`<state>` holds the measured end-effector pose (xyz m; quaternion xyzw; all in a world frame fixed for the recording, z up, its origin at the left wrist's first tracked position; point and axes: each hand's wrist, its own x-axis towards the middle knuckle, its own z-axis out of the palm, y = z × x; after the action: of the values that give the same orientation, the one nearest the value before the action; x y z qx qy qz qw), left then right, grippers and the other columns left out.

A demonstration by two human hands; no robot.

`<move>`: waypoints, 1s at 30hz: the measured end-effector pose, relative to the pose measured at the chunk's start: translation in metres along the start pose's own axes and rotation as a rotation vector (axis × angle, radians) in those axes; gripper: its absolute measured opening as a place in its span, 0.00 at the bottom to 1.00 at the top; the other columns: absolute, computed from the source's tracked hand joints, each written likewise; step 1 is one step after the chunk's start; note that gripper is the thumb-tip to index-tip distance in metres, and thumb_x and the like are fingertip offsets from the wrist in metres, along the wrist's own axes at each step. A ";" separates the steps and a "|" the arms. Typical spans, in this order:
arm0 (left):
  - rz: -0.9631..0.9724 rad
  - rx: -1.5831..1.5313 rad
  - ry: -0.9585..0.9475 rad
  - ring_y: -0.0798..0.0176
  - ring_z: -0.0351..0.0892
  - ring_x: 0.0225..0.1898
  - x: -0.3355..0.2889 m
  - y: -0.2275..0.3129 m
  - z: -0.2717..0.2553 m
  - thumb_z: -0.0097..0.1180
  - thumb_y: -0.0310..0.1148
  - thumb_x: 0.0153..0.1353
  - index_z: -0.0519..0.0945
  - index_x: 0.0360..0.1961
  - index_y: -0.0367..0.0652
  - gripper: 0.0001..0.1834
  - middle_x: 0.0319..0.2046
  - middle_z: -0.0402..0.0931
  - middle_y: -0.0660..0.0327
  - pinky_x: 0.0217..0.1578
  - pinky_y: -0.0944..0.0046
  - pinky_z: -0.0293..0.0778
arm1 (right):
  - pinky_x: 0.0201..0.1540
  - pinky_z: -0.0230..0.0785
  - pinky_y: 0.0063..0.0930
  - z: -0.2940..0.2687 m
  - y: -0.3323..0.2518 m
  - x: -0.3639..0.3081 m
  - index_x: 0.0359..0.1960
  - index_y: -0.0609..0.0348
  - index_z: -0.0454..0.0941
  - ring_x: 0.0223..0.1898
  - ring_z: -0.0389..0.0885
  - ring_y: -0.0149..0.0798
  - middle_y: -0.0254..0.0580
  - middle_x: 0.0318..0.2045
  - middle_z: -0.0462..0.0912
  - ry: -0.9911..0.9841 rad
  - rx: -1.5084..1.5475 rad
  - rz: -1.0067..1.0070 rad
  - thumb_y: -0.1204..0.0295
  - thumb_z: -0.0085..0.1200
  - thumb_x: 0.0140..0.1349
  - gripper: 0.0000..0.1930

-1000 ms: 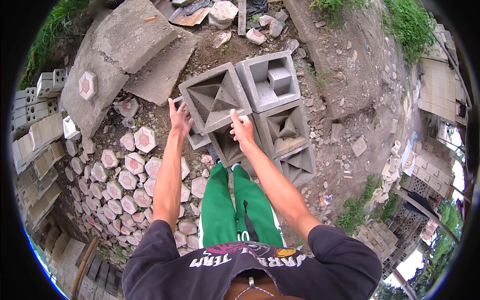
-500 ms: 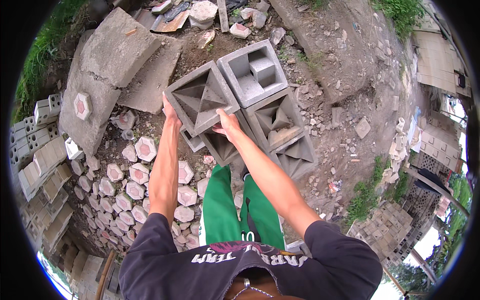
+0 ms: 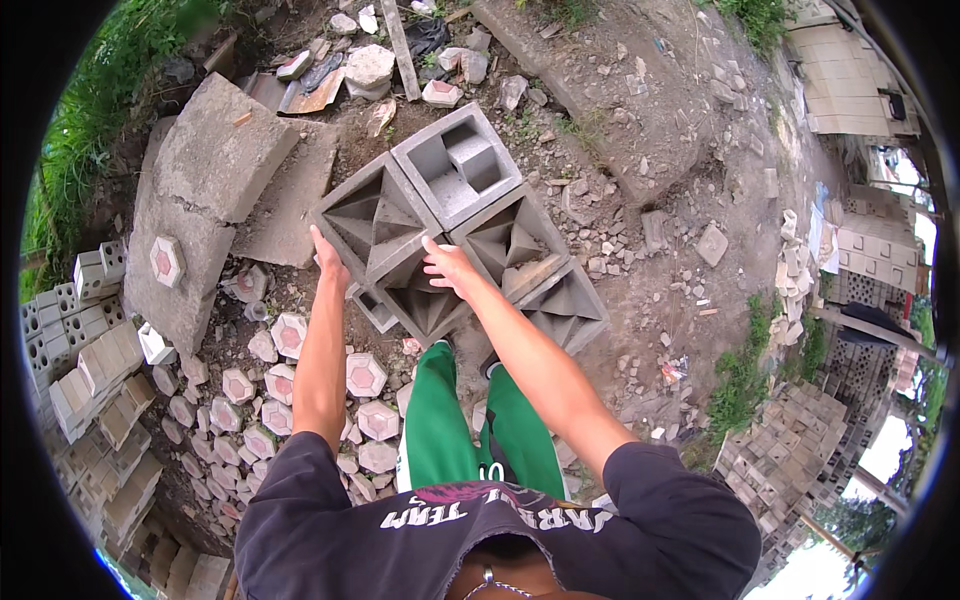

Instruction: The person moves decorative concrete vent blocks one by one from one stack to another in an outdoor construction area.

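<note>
A grey concrete breeze block (image 3: pixel 372 218) with sloping inner faces rests in a cluster of similar blocks in front of me. At its left corner my left hand (image 3: pixel 328 262) is open, with the fingers stretched out. My right hand (image 3: pixel 450 268), fingers spread, hovers by the near right edge; neither hand grips the block. Against its right side stands a paler block (image 3: pixel 460 168) with square inner steps. Nearer to me are another faceted block (image 3: pixel 428 300), one to the right (image 3: pixel 512 245) and one at the near right (image 3: pixel 566 308). A smaller hollow block (image 3: pixel 374 308) is partly hidden.
Hexagonal pavers (image 3: pixel 366 375) lie scattered at the left, near my feet. Broken concrete slabs (image 3: pixel 225 150) lie at the far left, and stacked hollow blocks (image 3: pixel 75 310) line the left side. Rubble (image 3: pixel 625 235) covers the ground at right; more block stacks (image 3: pixel 790 440) stand beyond.
The faceted block has come down and now sits squared against the neighbouring blocks. Both hands have loosened from it and opened. The view has shifted slightly.
</note>
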<state>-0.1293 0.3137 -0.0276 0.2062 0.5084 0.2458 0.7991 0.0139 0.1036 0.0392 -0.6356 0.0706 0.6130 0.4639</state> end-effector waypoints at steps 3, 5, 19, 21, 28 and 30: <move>0.226 0.542 0.236 0.53 0.52 0.68 -0.044 -0.041 -0.009 0.38 0.60 0.64 0.52 0.68 0.34 0.43 0.68 0.51 0.52 0.66 0.58 0.48 | 0.50 0.70 0.41 -0.038 0.014 -0.061 0.60 0.63 0.63 0.54 0.74 0.46 0.52 0.56 0.72 0.045 0.140 -0.113 0.48 0.47 0.63 0.33; 0.212 0.659 0.210 0.52 0.56 0.66 -0.101 -0.073 0.023 0.48 0.53 0.63 0.51 0.66 0.27 0.44 0.65 0.55 0.45 0.64 0.59 0.51 | 0.49 0.71 0.40 -0.079 0.045 -0.099 0.57 0.60 0.66 0.52 0.75 0.44 0.48 0.53 0.75 0.176 0.258 -0.174 0.50 0.47 0.64 0.28; -0.138 1.243 -0.702 0.72 0.63 0.12 -0.384 -0.302 0.152 0.44 0.55 0.66 0.69 0.12 0.45 0.31 0.09 0.64 0.67 0.14 0.68 0.59 | 0.35 0.76 0.33 -0.239 0.256 -0.312 0.28 0.53 0.74 0.27 0.79 0.33 0.32 0.23 0.77 0.528 0.786 -0.280 0.55 0.53 0.63 0.15; -0.041 1.418 -0.825 0.73 0.61 0.13 -0.410 -0.327 0.187 0.44 0.57 0.65 0.68 0.11 0.45 0.31 0.10 0.63 0.68 0.15 0.68 0.57 | 0.32 0.74 0.30 -0.260 0.276 -0.335 0.24 0.53 0.73 0.24 0.77 0.32 0.31 0.20 0.75 0.612 0.825 -0.326 0.53 0.53 0.62 0.17; -0.175 1.427 -1.073 0.72 0.56 0.13 -0.451 -0.447 0.255 0.43 0.64 0.61 0.62 0.09 0.47 0.35 0.09 0.57 0.70 0.16 0.64 0.51 | 0.24 0.66 0.23 -0.319 0.343 -0.416 0.15 0.55 0.69 0.17 0.72 0.26 0.32 0.13 0.71 1.017 0.775 -0.455 0.49 0.51 0.62 0.25; -0.239 1.469 -1.157 0.72 0.54 0.13 -0.493 -0.478 0.262 0.45 0.63 0.60 0.58 0.08 0.50 0.34 0.09 0.55 0.71 0.16 0.65 0.50 | 0.23 0.66 0.24 -0.329 0.377 -0.444 0.17 0.57 0.70 0.17 0.71 0.27 0.31 0.13 0.71 1.105 0.883 -0.569 0.51 0.50 0.63 0.24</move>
<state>0.0189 -0.3837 0.1507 0.6949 0.0783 -0.3605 0.6172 -0.1056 -0.5421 0.1648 -0.5992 0.3645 -0.0225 0.7125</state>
